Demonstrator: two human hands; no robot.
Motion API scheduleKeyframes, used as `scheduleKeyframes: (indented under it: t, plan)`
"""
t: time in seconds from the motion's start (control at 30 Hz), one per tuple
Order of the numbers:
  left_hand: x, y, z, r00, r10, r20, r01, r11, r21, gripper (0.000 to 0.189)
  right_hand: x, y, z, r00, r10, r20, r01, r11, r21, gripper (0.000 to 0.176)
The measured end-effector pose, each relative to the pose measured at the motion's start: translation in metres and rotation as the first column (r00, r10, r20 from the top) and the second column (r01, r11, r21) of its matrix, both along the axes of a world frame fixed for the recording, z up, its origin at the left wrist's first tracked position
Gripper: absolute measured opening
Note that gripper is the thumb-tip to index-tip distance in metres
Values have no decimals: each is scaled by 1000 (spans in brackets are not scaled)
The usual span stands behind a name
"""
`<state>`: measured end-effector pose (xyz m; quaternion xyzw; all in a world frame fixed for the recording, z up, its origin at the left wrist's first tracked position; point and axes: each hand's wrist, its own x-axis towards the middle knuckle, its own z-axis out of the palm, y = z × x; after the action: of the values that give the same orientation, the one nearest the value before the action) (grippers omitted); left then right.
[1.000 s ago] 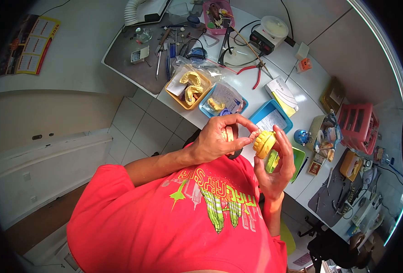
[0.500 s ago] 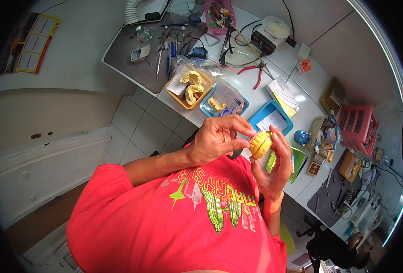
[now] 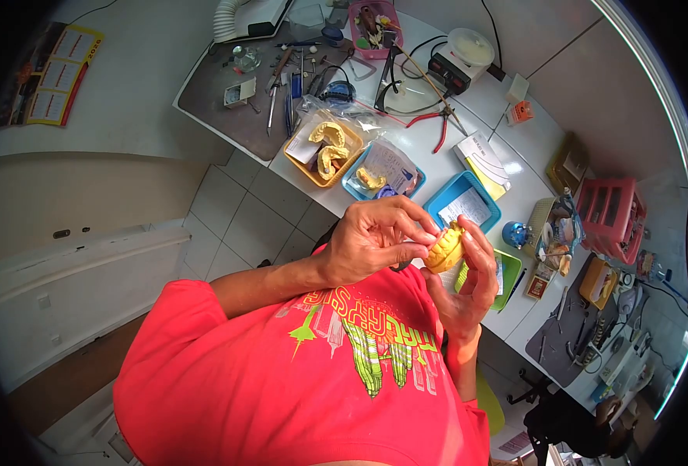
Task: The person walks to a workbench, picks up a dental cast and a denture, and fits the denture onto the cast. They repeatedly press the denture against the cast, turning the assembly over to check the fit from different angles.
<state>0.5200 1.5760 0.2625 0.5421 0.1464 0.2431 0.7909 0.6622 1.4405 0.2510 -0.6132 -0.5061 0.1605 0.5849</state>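
A yellow dental model [image 3: 445,250], with a row of teeth showing, is held up in front of the red shirt. My right hand [image 3: 468,291] holds it from the right, fingers and thumb around its edge. My left hand [image 3: 375,241] comes in from the left with its thumb and fingertips pinched together at the model's upper left side. A small pinkish piece seems to lie at those fingertips, too small to make out. Behind the hands are a blue tray [image 3: 463,203] with a paper in it and a green tray [image 3: 508,281].
An orange basket [image 3: 324,151] holds yellow dental arches; a blue basket [image 3: 383,172] beside it holds another. Red pliers [image 3: 437,124], a blue round object [image 3: 515,234] and a pink drawer unit [image 3: 609,217] stand farther off. At lower right sits another person [image 3: 569,423].
The dental model has turned a little in my right hand, so its side face shows differently. My left fingertips have shifted slightly right, closer over its edge.
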Motion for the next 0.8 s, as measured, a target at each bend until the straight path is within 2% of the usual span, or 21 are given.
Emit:
scheduleKeyframes:
  t: [0.1, 0.2, 0.5, 0.73, 0.8]
  plan:
    - [2, -1, 1, 1000, 3, 4, -4, 1000, 12, 16, -3, 2, -1, 1000, -28, -1, 28, 999, 15, 63]
    - [5, -2, 0, 995, 44, 85, -50, 996, 71, 16, -5, 3, -5, 996, -77, 37, 76, 997, 20, 64]
    - [5, 0, -1, 1000, -22, -7, 22, 999, -33, 15, -6, 6, -1, 983, -136, 126, 132, 990, 45, 68]
    - [11, -5, 6, 988, -37, 150, 54, 993, -106, 17, -9, 7, -5, 986, -145, 77, 138, 986, 89, 69]
    - [11, -5, 6, 982, -53, 181, 74, 991, -112, 18, -8, 5, -1, 985, -93, 148, 85, 995, 61, 70]
